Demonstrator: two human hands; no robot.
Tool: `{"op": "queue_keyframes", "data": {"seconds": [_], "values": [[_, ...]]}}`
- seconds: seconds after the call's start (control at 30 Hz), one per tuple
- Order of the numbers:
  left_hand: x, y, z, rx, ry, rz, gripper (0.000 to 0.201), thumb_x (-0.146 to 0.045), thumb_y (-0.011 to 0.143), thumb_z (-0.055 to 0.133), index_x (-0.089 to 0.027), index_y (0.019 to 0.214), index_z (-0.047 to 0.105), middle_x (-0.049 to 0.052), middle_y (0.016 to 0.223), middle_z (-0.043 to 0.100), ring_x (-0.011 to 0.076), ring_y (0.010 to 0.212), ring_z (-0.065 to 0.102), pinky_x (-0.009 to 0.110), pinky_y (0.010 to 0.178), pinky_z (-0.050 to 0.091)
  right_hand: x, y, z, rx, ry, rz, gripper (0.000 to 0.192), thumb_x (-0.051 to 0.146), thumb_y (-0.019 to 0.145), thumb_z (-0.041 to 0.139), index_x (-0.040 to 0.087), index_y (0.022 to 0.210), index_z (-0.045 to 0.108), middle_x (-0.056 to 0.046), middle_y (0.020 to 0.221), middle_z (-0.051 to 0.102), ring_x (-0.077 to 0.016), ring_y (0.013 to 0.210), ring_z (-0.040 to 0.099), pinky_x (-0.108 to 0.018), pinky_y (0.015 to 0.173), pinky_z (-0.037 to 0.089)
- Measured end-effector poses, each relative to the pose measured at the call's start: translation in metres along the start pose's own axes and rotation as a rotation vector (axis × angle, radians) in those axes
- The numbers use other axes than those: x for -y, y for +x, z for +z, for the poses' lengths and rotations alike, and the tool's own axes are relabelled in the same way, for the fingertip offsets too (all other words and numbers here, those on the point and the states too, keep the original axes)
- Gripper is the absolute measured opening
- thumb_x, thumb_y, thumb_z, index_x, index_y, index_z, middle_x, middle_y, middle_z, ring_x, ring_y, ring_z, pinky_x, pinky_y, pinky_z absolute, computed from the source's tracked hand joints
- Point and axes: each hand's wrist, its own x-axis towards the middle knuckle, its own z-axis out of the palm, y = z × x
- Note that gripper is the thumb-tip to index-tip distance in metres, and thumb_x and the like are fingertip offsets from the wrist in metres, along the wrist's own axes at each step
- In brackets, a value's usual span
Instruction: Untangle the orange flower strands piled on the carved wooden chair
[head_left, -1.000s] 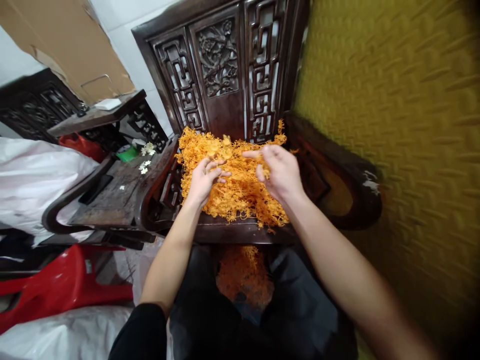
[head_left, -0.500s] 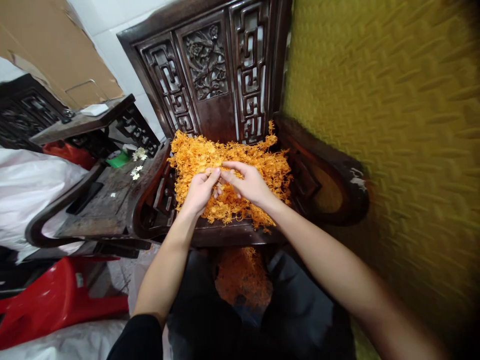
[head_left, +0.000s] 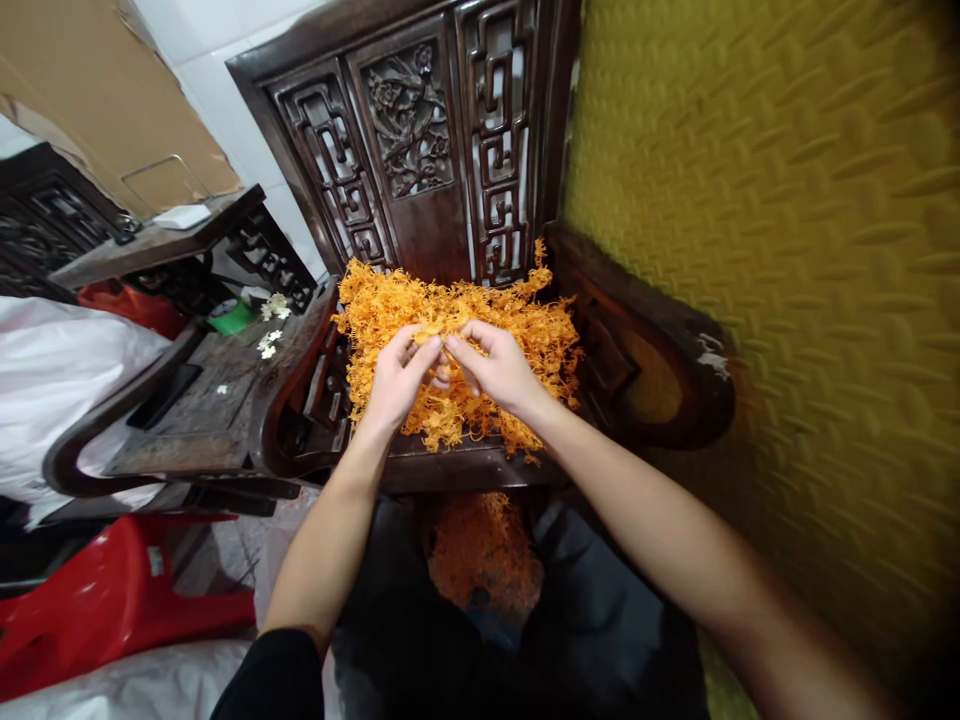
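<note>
Head view, nearest first: a dark bag (head_left: pixel 592 620) sits open below the front edge of the seat, with a loose mound of orange strands (head_left: pixel 484 550) inside it. Above it, both forearms reach forward over the dark carved wooden chair (head_left: pixel 480 465). The left hand (head_left: pixel 394 375) and right hand (head_left: pixel 499 370) meet over the middle of the seat, fingertips touching; the fingers of each are pressed together, pinching a small pale-orange clump (head_left: pixel 435 335) between them, held just above the heap. Under and behind the hands a tangled pile of orange thread-like strands (head_left: pixel 540 340) covers the seat from near its front edge to the carved backrest (head_left: pixel 420 130), reaching both armrests. At the right side stands a yellow textured panel (head_left: pixel 787 250), blurred. To the left, beside the chair, a dark wooden side counter (head_left: pixel 202 400) carries a few small white flowers (head_left: pixel 270 340), with a red plastic stool (head_left: pixel 112 600) lying nearer, beneath it. Farthest left, brown cardboard (head_left: pixel 97 90) leans on the white wall.
</note>
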Motion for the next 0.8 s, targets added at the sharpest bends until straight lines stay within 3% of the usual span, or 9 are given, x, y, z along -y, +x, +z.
{"op": "queue_keyframes", "data": {"seconds": [0.1,0.23,0.37,0.47,0.53,0.57,0.67,0.73,0.8], "values": [[0.000,0.000,0.001,-0.100,0.166,0.109,0.035,-0.049,0.084,0.074,-0.017,0.095,0.067,0.003,0.082,0.069,0.0136,0.074,0.067,0.021,0.057,0.053,-0.002,0.000,-0.001,-0.023,-0.014,0.000,0.041,0.060,0.087,0.069,0.021,0.079,0.058,0.008,0.048,0.049,-0.0077,0.032,0.040,-0.023,0.033,0.028],[0.000,-0.003,0.009,-0.218,0.358,0.236,0.028,-0.044,0.087,0.073,-0.016,0.086,0.067,0.002,0.076,0.069,0.0120,0.069,0.064,0.021,0.060,0.049,-0.007,-0.003,0.009,-0.093,0.051,0.022,0.042,0.061,0.086,0.069,0.021,0.077,0.058,0.009,0.044,0.046,-0.0076,0.030,0.037,-0.023,0.032,0.025],[-0.003,-0.007,0.020,-0.276,0.266,0.242,0.027,-0.040,0.087,0.073,-0.017,0.082,0.061,0.000,0.068,0.066,0.0091,0.057,0.057,0.020,0.054,0.043,-0.012,-0.001,0.022,-0.216,0.186,0.016,0.041,0.052,0.086,0.072,0.022,0.070,0.049,0.008,0.050,0.047,-0.0059,0.033,0.038,-0.022,0.033,0.025],[-0.012,-0.011,0.021,-0.287,0.064,0.248,0.028,-0.041,0.086,0.075,-0.017,0.082,0.061,-0.002,0.063,0.062,0.0076,0.051,0.052,0.020,0.049,0.040,-0.014,0.012,0.005,-0.408,0.289,0.099,0.035,0.038,0.089,0.069,0.022,0.071,0.044,0.009,0.053,0.044,-0.0045,0.035,0.036,-0.019,0.034,0.025],[-0.018,-0.012,0.017,-0.336,-0.071,0.279,0.028,-0.041,0.084,0.077,-0.017,0.082,0.062,-0.003,0.061,0.060,0.0074,0.049,0.051,0.019,0.046,0.038,-0.016,0.021,-0.021,-0.622,0.415,0.243,0.034,0.028,0.090,0.065,0.022,0.070,0.038,0.011,0.051,0.037,-0.0032,0.034,0.030,-0.017,0.034,0.021],[-0.020,-0.012,0.014,-0.352,-0.128,0.276,0.028,-0.040,0.083,0.079,-0.017,0.082,0.062,-0.003,0.060,0.060,0.0074,0.049,0.051,0.019,0.045,0.037,-0.016,0.024,-0.034,-0.668,0.455,0.282,0.032,0.026,0.091,0.062,0.021,0.070,0.038,0.011,0.051,0.039,-0.0028,0.034,0.030,-0.016,0.033,0.019],[-0.018,-0.007,0.005,-0.294,-0.241,0.142,0.030,-0.038,0.078,0.083,-0.016,0.084,0.064,-0.002,0.060,0.062,0.0080,0.049,0.053,0.020,0.045,0.039,-0.015,0.023,-0.056,-0.533,0.464,0.245,0.016,0.024,0.088,0.060,0.020,0.079,0.047,0.005,0.060,0.059,-0.0032,0.033,0.036,-0.017,0.032,0.016],[-0.012,-0.003,0.000,-0.212,-0.285,0.013,0.031,-0.037,0.075,0.085,-0.015,0.085,0.064,-0.002,0.062,0.063,0.0084,0.051,0.054,0.020,0.046,0.040,-0.011,0.015,-0.052,-0.378,0.426,0.205,0.009,0.024,0.085,0.061,0.018,0.086,0.054,0.000,0.066,0.067,-0.0044,0.032,0.039,-0.019,0.031,0.014],[-0.007,0.001,-0.001,-0.156,-0.323,-0.080,0.032,-0.036,0.075,0.084,-0.016,0.088,0.064,-0.001,0.064,0.063,0.0087,0.054,0.056,0.019,0.046,0.040,-0.006,0.007,-0.040,-0.269,0.391,0.193,0.016,0.021,0.082,0.059,0.015,0.096,0.061,-0.003,0.069,0.071,-0.0054,0.031,0.041,-0.020,0.030,0.013]]}}
